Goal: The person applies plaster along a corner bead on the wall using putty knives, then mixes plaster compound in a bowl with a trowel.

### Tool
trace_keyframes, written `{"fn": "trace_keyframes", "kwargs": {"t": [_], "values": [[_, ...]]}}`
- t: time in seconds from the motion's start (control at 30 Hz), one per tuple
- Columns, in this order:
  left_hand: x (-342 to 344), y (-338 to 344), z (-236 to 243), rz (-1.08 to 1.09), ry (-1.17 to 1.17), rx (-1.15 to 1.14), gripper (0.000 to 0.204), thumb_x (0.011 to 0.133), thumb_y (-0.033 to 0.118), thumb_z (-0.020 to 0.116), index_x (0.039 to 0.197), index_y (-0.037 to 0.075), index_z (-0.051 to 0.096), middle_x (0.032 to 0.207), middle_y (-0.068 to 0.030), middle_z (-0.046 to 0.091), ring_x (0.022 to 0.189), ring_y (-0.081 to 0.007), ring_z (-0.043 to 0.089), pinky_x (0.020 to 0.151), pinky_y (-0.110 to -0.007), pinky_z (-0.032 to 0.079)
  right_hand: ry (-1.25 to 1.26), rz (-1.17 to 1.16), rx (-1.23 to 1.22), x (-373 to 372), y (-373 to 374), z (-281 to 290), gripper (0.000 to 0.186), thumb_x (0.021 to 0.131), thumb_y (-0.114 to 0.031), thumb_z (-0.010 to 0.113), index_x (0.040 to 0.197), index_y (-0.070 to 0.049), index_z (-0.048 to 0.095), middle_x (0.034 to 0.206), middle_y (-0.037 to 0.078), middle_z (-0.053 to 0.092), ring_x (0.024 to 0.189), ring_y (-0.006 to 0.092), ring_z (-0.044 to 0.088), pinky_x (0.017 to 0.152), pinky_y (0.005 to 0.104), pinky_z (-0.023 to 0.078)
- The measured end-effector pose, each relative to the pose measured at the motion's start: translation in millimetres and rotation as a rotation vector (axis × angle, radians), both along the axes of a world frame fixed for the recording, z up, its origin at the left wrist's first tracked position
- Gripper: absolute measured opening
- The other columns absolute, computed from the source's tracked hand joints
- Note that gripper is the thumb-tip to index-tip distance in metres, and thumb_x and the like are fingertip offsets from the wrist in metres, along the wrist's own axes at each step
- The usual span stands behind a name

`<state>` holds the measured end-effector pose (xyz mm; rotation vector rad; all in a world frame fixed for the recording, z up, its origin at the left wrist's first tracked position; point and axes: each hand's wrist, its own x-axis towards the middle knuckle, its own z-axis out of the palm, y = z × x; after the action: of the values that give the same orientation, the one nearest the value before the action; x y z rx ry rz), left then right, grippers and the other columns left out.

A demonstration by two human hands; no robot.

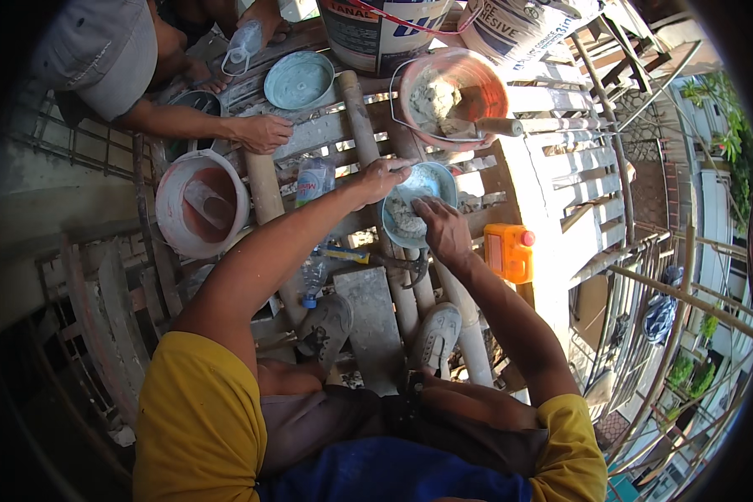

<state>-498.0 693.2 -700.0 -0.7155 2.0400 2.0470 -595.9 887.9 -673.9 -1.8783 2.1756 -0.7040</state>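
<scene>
A light-blue bowl (453, 186) with wet grey-white paste (406, 219) in it stands on the slatted platform in front of me. My left hand (382, 181) is closed at the bowl's left far rim, fingers bent over the edge. From the right, my right hand (446, 230) reaches into the bowl, fingers drawn together in the paste; whatever they pinch is hidden. A claw hammer (360, 255) with a yellow-and-blue handle lies just below the bowl. To the right stands an orange jug (508, 255) with a red cap.
Far side: an orange bucket (407, 92) with paste and a tool, a teal basin (299, 81), a dark pail (376, 38) and a sack (523, 33). Left: a whitish bucket (237, 197) and plastic bottles (314, 180). A capped co-worker's hand (262, 132) is near; slats have gaps.
</scene>
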Motion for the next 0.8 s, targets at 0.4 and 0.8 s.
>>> {"fn": "trace_keyframes", "kwargs": {"t": [0.4, 0.8], "values": [[-2, 5, 10, 0.022, 0.010, -0.005, 0.048, 0.097, 0.038, 0.050, 0.136, 0.012, 0.051, 0.140, -0.0178, 0.045, 0.130, -0.0253, 0.040, 0.108, -0.037, 0.030, -0.052, -0.023, -0.001, -8, 15, 9, 0.028, 0.080, -0.002, 0.048, 0.104, -0.006, 0.063, 0.102, 0.016, 0.066, 0.091, 0.0348, 0.064, 0.078, 0.0417, 0.052], [-5, 18, 12, 0.095, 0.007, -0.151, 0.045, 0.095, 0.036, 0.053, 0.130, 0.008, 0.056, 0.126, -0.0147, 0.055, 0.113, -0.0234, 0.053, 0.097, -0.035, 0.041, -0.161, -0.490, 0.138, -3, 37, -23, 0.018, 0.084, -0.006, 0.053, 0.099, 0.002, 0.060, 0.083, 0.027, 0.064, 0.075, 0.0427, 0.063, 0.066, 0.0462, 0.050]]}}
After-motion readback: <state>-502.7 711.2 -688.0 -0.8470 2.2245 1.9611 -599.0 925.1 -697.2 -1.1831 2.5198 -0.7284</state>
